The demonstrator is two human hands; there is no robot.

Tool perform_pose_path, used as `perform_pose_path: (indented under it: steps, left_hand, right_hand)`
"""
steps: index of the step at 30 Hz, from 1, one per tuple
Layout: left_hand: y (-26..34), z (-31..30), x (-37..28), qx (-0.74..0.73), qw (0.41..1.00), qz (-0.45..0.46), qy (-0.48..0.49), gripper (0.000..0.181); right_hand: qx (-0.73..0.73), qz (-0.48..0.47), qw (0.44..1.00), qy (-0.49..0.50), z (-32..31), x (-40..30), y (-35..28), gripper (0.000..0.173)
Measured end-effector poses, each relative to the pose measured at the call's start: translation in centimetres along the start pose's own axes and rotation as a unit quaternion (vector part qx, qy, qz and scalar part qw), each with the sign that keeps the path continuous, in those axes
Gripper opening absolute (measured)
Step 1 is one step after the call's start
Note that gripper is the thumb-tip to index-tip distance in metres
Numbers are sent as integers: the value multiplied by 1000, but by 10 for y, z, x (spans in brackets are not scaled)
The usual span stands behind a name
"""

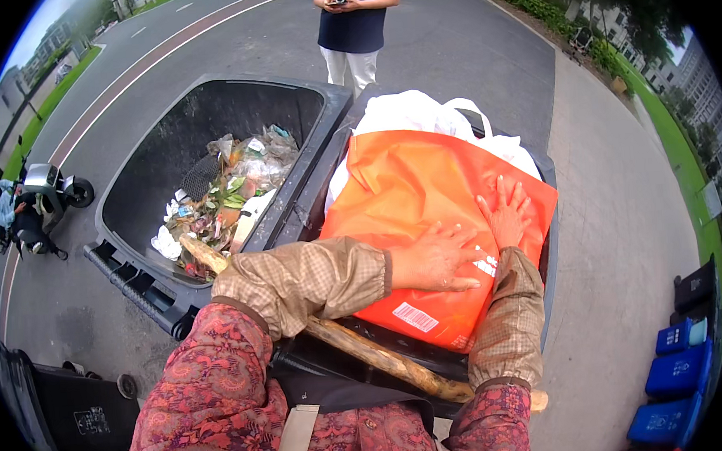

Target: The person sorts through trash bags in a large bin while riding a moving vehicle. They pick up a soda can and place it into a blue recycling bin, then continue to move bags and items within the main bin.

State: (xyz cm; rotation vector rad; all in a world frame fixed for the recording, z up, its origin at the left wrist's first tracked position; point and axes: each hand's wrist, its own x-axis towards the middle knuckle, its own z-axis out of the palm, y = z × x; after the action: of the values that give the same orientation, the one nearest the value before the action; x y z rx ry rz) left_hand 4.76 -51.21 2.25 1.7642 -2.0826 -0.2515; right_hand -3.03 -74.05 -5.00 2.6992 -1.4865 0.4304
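Observation:
An orange bag with white print and a barcode lies over white bags at the top of a dark wheeled bin. Flat on its orange surface rests my left hand, fingers spread and pointing right. My right hand also presses the bag, further to the right, with its fingers spread. Neither hand grips anything. A rough wooden pole crosses beneath both my forearms. To the left, an open dark bin contains mixed waste, including plastic film and leaves.
Beyond the bins stands a person holding a small device. Another person is beside a scooter on the road at left. A dark bin stands lower left; several blue bins line the lower right.

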Motion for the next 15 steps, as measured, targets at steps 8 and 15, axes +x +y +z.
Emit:
perform_pose_path:
  steps: [8, 15]
  left_hand:
    - [2, 14, -8, -68, 989, -28, 126, 53]
    - [1, 20, -6, -57, 985, -61, 151, 45]
  right_hand:
    - [-48, -4, 999, 23, -1, -7, 17, 76]
    - [-41, -7, 999, 20, -3, -10, 14, 76]
